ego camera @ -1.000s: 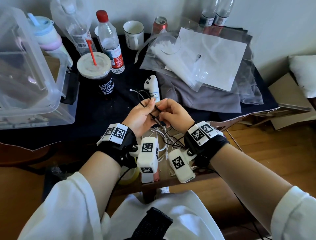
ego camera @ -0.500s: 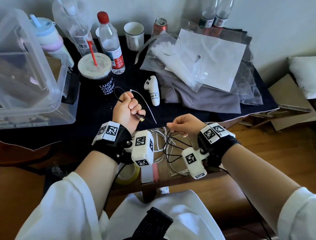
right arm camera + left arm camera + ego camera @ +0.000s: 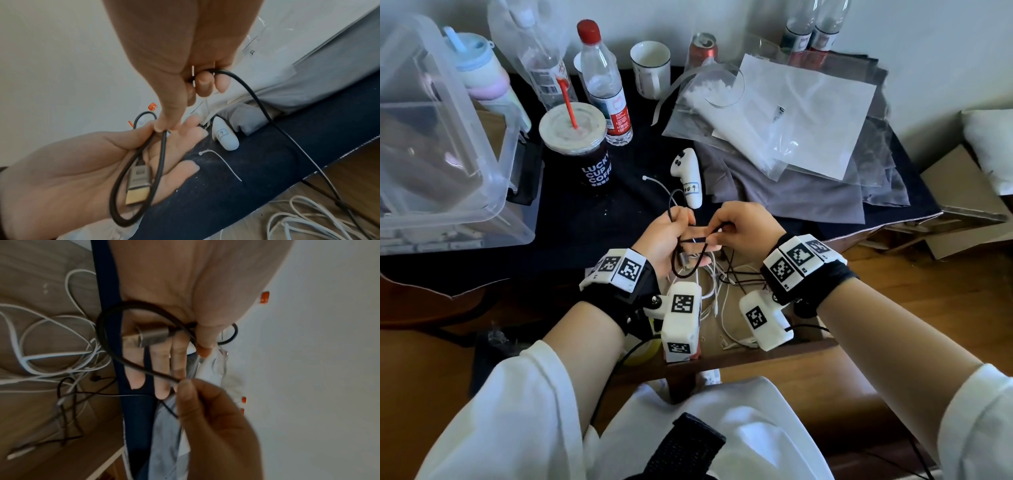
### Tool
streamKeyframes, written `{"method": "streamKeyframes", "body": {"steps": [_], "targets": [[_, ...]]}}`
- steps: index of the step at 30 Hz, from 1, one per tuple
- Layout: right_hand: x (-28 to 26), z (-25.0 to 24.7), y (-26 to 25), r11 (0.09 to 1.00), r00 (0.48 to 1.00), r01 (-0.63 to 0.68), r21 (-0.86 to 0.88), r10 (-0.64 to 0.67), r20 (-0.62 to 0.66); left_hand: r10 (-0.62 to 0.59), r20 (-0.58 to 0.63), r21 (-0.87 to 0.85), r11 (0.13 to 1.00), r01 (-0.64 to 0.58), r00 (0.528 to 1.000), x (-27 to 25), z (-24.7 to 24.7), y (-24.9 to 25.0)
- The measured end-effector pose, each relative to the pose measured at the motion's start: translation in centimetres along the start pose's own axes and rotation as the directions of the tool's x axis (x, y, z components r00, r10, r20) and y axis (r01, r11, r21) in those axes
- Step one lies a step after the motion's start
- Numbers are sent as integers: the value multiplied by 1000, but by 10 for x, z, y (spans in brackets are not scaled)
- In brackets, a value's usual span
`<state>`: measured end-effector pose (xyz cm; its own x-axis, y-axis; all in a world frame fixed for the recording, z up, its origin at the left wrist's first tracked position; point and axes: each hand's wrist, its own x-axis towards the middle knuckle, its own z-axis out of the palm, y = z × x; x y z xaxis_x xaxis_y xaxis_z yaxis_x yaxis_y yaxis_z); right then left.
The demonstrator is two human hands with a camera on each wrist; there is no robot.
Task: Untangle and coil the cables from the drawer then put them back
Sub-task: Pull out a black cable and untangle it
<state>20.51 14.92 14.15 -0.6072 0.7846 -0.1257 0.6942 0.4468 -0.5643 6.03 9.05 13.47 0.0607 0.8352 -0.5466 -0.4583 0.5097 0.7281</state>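
Note:
A black cable hangs in a small loop from my left hand, above the open drawer. The left thumb pins the loop against the flat fingers, and its metal plug lies across the palm. My right hand pinches the same black cable just right of the left hand. The rest of the cable trails down into the drawer. There a tangle of white cables and thin black cables lies on the wooden bottom.
On the dark cloth beyond the hands lie a white cable tie and a white controller. A coffee cup, bottles and a clear plastic box stand left. Plastic bags lie on grey fabric to the right.
Half a second ago the hands were apart, the left raised with the cable, the right down by the drawer. Now the right hand has come back up to the left hand with the cable.

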Motion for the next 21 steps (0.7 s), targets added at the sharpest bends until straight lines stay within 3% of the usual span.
{"method": "streamKeyframes", "body": {"steps": [6,12,18,21], "targets": [[2,-3,-5,999,999,23,-26,-24,-25,-44,17,151,988,41,999,-2,3,-6],[1,-6,-11,991,997,-15,135,25,-76,-91,59,185,980,78,994,-4,1,-9],[5,-12,-3,975,997,5,220,12,-76,-232,135,201,958,202,963,-8,-4,-1],[5,-12,7,951,997,5,309,20,-77,-166,139,288,950,120,976,-11,-6,5]]}}
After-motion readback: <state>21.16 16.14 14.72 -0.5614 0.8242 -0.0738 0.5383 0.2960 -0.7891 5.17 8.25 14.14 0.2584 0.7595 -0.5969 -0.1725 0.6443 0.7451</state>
